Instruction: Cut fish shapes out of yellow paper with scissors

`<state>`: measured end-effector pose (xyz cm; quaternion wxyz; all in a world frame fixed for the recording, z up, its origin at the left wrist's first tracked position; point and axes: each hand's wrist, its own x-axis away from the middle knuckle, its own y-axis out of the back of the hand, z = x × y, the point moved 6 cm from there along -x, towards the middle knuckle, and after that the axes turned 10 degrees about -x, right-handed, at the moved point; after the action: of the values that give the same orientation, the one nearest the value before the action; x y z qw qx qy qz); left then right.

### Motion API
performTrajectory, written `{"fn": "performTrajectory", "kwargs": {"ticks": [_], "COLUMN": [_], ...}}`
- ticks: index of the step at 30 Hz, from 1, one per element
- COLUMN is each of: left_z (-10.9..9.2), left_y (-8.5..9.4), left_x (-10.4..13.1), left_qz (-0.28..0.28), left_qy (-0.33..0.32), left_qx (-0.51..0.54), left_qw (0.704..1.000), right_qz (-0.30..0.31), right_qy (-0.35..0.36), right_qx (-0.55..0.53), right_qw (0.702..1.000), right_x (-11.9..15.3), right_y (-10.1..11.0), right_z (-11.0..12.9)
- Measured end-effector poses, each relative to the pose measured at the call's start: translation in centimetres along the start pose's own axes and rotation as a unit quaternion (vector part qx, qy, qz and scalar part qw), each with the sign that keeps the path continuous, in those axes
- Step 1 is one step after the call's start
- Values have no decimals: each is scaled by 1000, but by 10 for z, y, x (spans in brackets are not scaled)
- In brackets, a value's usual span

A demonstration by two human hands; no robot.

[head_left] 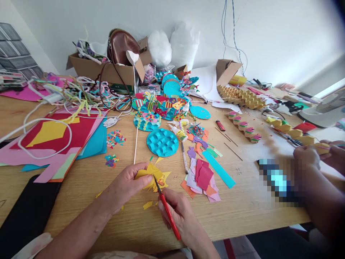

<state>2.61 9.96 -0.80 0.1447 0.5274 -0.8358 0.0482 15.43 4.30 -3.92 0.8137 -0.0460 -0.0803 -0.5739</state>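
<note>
Between its thumb and fingers my left hand (pixel 132 185) pinches a piece of yellow paper (pixel 149 172). My right hand (pixel 176 210) is closed on red-handled scissors (pixel 170 215), whose dark blades point up and left and meet the edge of the yellow paper. Yellow scraps (pixel 148 205) lie on the table under and around both hands. Just beyond them sits a round blue woven paper piece (pixel 162 142), with a pen (pixel 184 158) and a glue bottle (pixel 179 133) to its right.
Pink and purple paper pieces (pixel 203 175) and a blue strip (pixel 219 169) lie to the right. Coloured sheets (pixel 61 133) and a black object (pixel 29 208) are at left. Another person's hands (pixel 307 157) work at far right. Boxes (pixel 94 72) stand behind.
</note>
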Motion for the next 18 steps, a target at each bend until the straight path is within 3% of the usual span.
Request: {"fn": "performTrajectory", "kwargs": {"ticks": [7, 18], "left_z": [-3, -2], "left_y": [2, 1], "left_x": [0, 2], "left_qz": [-3, 38], "left_qy": [-8, -16], "left_qx": [-24, -7], "left_qw": [1000, 999], "right_qz": [-3, 3], "right_qy": [4, 13], "right_qx": [17, 23], "right_qw": [1000, 1000], "right_x": [0, 1], "right_y": [1, 1], "right_z": [3, 8]}}
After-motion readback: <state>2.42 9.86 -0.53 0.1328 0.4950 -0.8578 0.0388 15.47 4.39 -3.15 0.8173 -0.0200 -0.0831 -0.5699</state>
